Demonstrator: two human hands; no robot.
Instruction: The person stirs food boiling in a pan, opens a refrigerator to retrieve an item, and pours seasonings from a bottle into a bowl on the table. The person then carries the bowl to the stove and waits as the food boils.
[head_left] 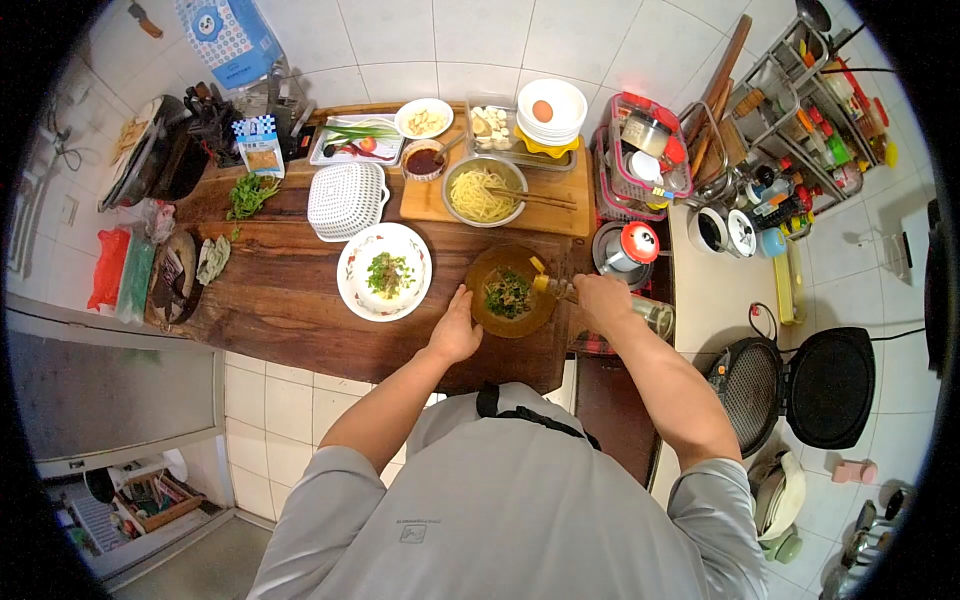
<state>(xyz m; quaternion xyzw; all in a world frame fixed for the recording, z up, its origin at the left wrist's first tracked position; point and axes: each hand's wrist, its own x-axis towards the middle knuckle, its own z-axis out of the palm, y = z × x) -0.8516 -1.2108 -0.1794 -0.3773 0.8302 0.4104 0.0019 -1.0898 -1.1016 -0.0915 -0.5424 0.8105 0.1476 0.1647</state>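
My left hand (457,328) grips the left edge of an amber glass bowl (543,312), which holds chopped green herbs and some brown seasoning. In my right hand (604,302) is a clear bottle (563,288) with a yellow top, tilted so its mouth points over the bowl's right side. Whether liquid is flowing I cannot tell. Left of the amber bowl stands a white patterned bowl (352,296) with similar chopped greens. Behind them, a metal bowl (450,208) holds cooked noodles (478,195), with chopsticks (540,198) resting across it.
A white basket (345,200), sauce bowl (421,172) and vegetable tray (325,150) stand at the back. Stacked white bowls (552,105) hold an egg. Pink containers (640,160), a red-lidded jar (633,245) and an open black griddle (750,385) are to the right.
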